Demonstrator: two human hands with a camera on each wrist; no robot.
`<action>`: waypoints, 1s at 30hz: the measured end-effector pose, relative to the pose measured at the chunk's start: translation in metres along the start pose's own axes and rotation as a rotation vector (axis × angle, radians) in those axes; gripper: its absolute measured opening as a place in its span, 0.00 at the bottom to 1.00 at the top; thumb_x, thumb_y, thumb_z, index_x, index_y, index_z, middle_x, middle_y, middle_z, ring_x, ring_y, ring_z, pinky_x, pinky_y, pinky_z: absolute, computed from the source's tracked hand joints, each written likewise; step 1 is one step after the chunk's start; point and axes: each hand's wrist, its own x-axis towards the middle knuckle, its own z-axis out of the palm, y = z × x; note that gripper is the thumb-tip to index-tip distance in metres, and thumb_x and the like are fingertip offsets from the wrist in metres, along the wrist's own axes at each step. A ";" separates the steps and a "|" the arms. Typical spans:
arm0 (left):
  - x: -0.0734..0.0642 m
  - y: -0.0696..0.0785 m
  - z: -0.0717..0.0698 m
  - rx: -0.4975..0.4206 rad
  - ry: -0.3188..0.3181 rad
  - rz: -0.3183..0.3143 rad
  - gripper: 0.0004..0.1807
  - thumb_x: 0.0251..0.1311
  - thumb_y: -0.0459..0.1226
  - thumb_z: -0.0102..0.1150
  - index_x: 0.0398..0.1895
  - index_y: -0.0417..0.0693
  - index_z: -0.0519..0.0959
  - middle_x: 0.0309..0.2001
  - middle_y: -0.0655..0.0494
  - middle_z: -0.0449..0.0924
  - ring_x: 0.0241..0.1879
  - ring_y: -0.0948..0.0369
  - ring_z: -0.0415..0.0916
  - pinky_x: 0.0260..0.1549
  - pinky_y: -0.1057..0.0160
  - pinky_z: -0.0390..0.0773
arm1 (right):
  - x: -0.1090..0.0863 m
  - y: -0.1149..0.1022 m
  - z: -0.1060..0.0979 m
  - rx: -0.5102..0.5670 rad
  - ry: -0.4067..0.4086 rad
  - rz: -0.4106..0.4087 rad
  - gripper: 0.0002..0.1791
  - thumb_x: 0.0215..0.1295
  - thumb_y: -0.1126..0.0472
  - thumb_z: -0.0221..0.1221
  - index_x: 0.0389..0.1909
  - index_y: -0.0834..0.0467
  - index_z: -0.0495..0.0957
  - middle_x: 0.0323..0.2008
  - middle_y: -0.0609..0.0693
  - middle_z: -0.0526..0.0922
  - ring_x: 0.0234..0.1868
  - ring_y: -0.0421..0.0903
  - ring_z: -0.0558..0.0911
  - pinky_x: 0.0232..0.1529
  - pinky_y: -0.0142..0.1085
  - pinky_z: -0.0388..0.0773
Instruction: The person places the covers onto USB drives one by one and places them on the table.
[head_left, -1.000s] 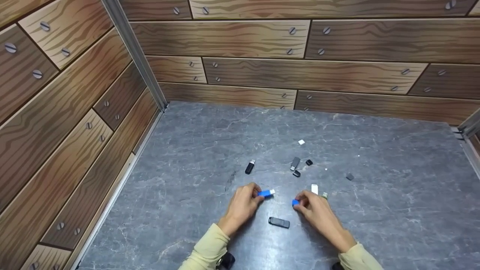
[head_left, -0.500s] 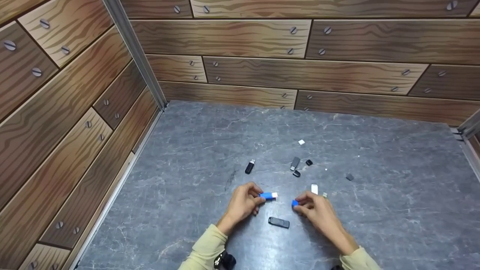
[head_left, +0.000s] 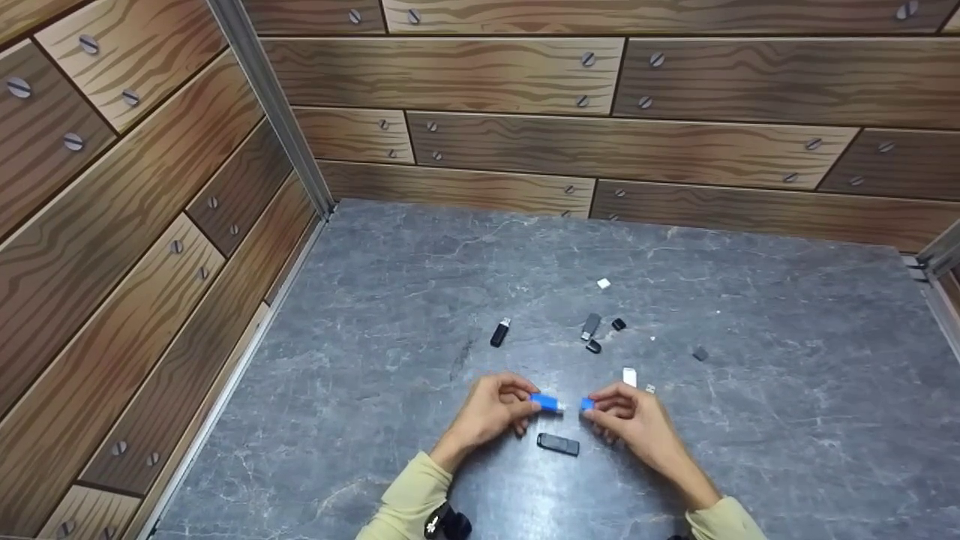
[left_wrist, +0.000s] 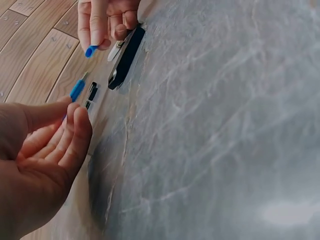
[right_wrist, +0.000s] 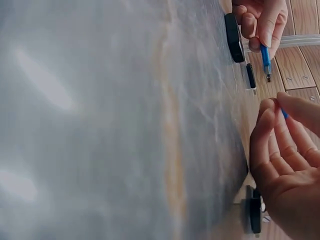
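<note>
My left hand [head_left: 489,409] pinches a blue USB stick [head_left: 545,403] between thumb and fingers, its metal plug pointing right. Facing it, my right hand [head_left: 634,420] pinches a small blue cap [head_left: 586,404]. A short gap separates plug and cap. In the left wrist view the hollow end of the cap [left_wrist: 90,51] shows, turned toward the stick [left_wrist: 77,90]. From the right wrist, the stick's plug [right_wrist: 268,75] points at the right fingers, which hide most of the cap [right_wrist: 284,114]. Just below the hands lies a dark USB stick [head_left: 558,444] on the grey table.
Beyond the hands lie a black USB stick [head_left: 500,332], a grey one [head_left: 591,326], black caps [head_left: 593,347] and a white cap [head_left: 604,283]. A white stick [head_left: 629,376] lies behind my right hand; a grey cap [head_left: 700,353] lies farther right. Wood-patterned walls [head_left: 450,75] border the table.
My left hand has moved right and slightly nearer with the blue stick, narrowing the gap to the blue cap. My right hand has barely shifted.
</note>
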 end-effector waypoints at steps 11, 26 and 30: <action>-0.003 -0.002 0.002 0.007 -0.078 0.018 0.12 0.62 0.23 0.68 0.47 0.27 0.82 0.40 0.24 0.86 0.19 0.66 0.78 0.21 0.71 0.82 | 0.000 0.007 -0.002 0.117 -0.092 -0.003 0.20 0.64 0.70 0.70 0.49 0.81 0.76 0.33 0.59 0.91 0.24 0.37 0.85 0.27 0.34 0.87; -0.004 -0.003 0.007 0.081 -0.101 0.050 0.11 0.62 0.24 0.68 0.47 0.28 0.83 0.39 0.25 0.86 0.19 0.67 0.77 0.21 0.74 0.79 | -0.001 0.007 -0.002 0.091 -0.132 0.003 0.19 0.64 0.68 0.71 0.47 0.77 0.78 0.33 0.53 0.92 0.23 0.36 0.83 0.25 0.30 0.83; -0.003 -0.002 0.007 0.078 -0.107 0.047 0.11 0.62 0.24 0.68 0.47 0.28 0.83 0.39 0.25 0.86 0.20 0.67 0.77 0.21 0.74 0.79 | -0.001 0.007 -0.001 0.086 -0.125 0.006 0.18 0.63 0.68 0.72 0.47 0.77 0.79 0.33 0.55 0.92 0.22 0.36 0.83 0.24 0.29 0.82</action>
